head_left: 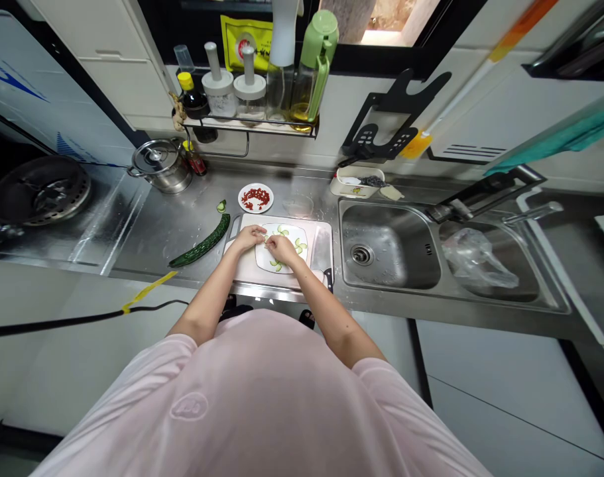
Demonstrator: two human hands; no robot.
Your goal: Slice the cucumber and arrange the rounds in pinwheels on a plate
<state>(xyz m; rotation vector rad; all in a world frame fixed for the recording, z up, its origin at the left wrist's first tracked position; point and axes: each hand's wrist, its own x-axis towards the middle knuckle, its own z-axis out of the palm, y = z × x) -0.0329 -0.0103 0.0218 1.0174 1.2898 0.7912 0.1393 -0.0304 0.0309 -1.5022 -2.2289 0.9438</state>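
Two hands reach over a white plate (289, 262), the left hand (249, 237) and right hand (282, 250) drawn together among cucumber slices (302, 245); whether they pinch anything, I cannot tell. A cut cucumber (201, 242) waits left of the grip.

Head-worn camera looks forward, down at hands (282, 250) from above.

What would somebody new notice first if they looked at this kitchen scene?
The left hand and right hand meet mid-counter over a white plate ringed with cucumber slices, on a white cutting board. Left of the board lies a long dark green cucumber, with a small plate of red bits behind it. To the right, a steel sink stands out, with a plastic bag in its far basin.
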